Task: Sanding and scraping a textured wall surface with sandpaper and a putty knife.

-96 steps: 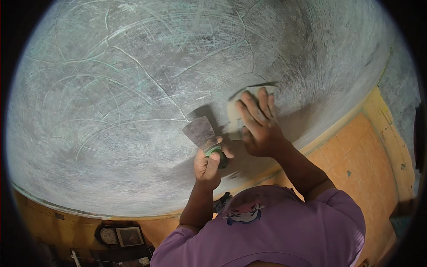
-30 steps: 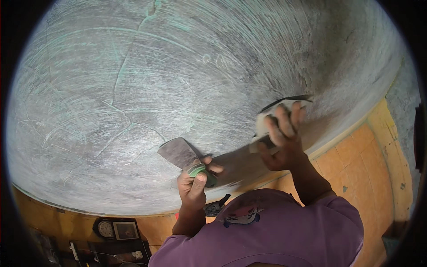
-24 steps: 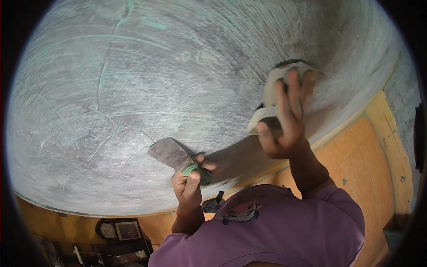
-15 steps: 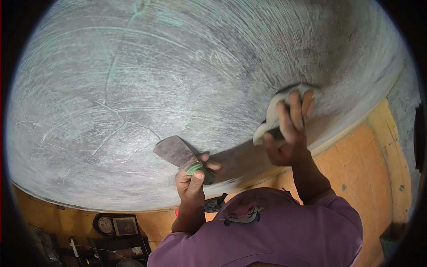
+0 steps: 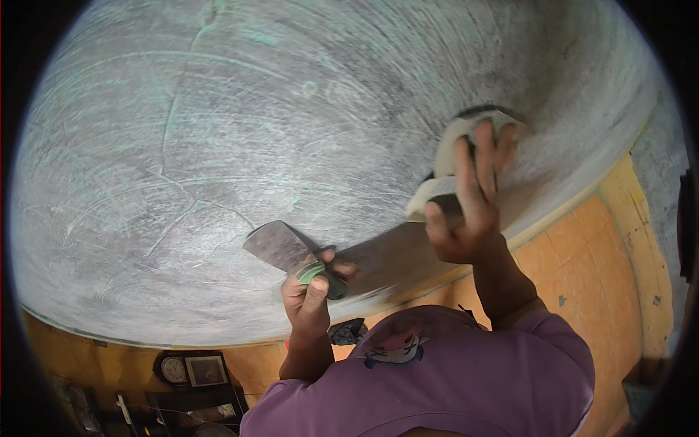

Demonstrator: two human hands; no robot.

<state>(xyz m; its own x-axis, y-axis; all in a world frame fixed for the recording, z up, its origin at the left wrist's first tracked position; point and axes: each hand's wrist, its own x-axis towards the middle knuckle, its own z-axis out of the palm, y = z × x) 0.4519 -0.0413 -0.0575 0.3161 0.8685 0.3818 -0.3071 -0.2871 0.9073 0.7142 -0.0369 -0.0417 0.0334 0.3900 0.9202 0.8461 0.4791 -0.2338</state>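
Note:
A wide scraper [image 5: 278, 245] with a green handle is in my left hand [image 5: 307, 300]. Its fingers wrap the handle, and the blade slants up and left close to the grey wall [image 5: 226, 138]. My right hand [image 5: 475, 218] is on a bent, pale sheet that looks like sandpaper [image 5: 453, 153]. The fingers lie spread over the sheet and press it against the wall, with its lower part curling near the thumb. Swirling scratch marks, traces of green and thin cracks cover the wall surface. Motion blurs the right hand somewhat.
Orange tiles [image 5: 582, 269] with a yellowish border lie beyond the wall's lower edge at right. A round clock [image 5: 173, 370] and a framed picture [image 5: 207, 370] appear at lower left, above dark furniture. A dark bin-like object [image 5: 644, 390] sits at far lower right.
My right hand and the pale sheet have shifted slightly up and left over the wall. My left hand with the scraper has moved a little to the left.

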